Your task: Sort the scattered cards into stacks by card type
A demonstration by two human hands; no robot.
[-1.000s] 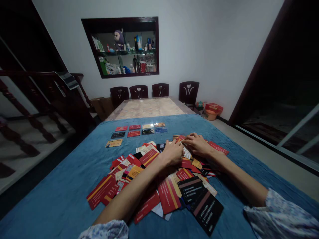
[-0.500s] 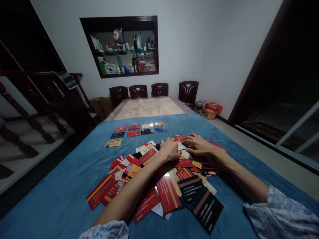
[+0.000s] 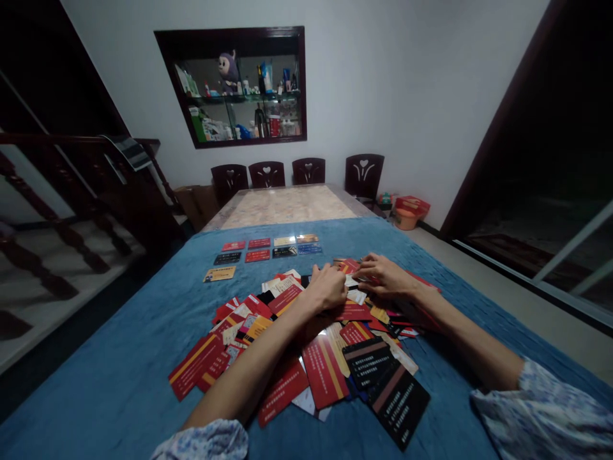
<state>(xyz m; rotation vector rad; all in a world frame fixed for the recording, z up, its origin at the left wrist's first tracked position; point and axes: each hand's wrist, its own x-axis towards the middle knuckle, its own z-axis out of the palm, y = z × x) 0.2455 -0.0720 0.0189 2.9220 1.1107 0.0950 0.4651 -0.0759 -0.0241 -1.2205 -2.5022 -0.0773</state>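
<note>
A loose heap of red, black, white and yellow cards (image 3: pixel 323 370) lies on the blue cloth (image 3: pixel 119 345). Over the heap's far middle rests my left hand (image 3: pixel 327 289), its fingers curled down among the cards; what they hold, if anything, is hidden. My right hand (image 3: pixel 383 276) is just to its right, fingers apart and touching the cards at the heap's far side. Small cards lie in rows beyond the heap, among them a red card (image 3: pixel 257 256), a black card (image 3: pixel 227 258) and a blue card (image 3: pixel 310 249). A yellow card (image 3: pixel 219 274) sits alone nearest me.
The bare marble end of the table (image 3: pixel 287 203) lies beyond the cloth. Behind it stand several dark chairs (image 3: pixel 363 176). A wall niche (image 3: pixel 244 89) holds bottles and a purple toy. A railing (image 3: pixel 52 220) is at the left, an orange bucket (image 3: pixel 406 218) at the right.
The view has shifted very slightly. My right hand's fingers have shifted a little over the cards; my left hand stays nearly in place.
</note>
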